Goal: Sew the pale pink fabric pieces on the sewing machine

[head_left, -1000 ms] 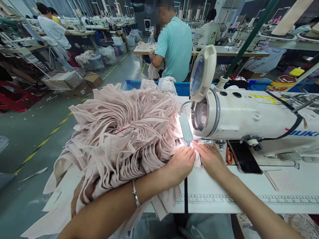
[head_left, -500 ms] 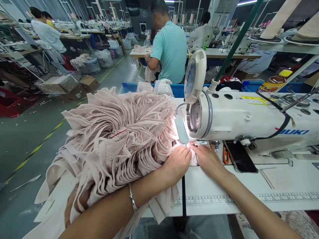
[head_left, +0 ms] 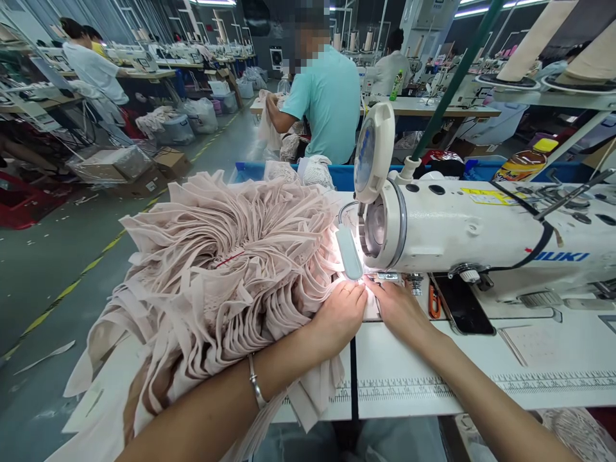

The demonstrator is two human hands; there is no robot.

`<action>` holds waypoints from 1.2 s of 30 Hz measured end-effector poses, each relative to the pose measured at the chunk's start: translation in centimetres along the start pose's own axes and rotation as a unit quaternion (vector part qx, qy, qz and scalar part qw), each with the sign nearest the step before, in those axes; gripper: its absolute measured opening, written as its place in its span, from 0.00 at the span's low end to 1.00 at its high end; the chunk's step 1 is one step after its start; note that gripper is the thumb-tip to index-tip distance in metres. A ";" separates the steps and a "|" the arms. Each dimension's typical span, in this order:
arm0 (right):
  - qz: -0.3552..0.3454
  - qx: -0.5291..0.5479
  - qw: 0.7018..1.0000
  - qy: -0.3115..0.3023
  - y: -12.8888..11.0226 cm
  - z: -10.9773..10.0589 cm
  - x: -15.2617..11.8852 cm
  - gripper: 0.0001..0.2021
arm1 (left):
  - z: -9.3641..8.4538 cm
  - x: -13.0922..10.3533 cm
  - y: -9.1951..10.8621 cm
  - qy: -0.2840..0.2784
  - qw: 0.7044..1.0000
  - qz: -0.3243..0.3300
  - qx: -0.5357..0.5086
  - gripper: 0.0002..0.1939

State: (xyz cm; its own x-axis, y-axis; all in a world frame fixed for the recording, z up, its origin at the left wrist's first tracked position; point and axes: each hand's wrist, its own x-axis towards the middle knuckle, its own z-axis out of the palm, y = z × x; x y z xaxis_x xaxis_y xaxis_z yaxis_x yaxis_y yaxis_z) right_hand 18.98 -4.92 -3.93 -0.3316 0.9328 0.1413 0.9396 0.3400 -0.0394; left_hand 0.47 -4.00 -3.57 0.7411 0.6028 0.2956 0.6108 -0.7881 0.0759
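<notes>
Head view: both my hands, left and right, fingers flat, pressing pink fabric piece at sewing machine needle; big pile beside it.

A long factory hall — grey floor with yellow tape, rows of worktables, ceiling strip lights.
</notes>
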 end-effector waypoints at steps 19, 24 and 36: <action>0.016 0.149 0.985 0.085 0.4 0.6 -0.9 0.21 | -2.1 -0.1 -3.3 -0.020 0.999 0.026 -0.039 0.10; -0.030 0.121 0.987 0.104 0.6 0.9 -1.0 0.22 | -1.7 -0.1 -3.0 -0.007 1.000 0.020 -0.005 0.09; -0.075 0.060 0.981 0.171 0.0 0.1 -1.4 0.14 | -1.2 0.0 -2.3 -0.020 1.000 -0.010 -0.010 0.11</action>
State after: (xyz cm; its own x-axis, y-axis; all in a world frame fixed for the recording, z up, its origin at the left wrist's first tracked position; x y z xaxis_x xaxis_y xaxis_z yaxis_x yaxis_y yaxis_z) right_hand 19.40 -6.24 -4.22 -0.3978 0.7836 0.4773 0.8590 0.5009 -0.1064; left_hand -1.30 -2.33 -2.62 0.7388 0.6233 0.2562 0.6210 -0.7774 0.1003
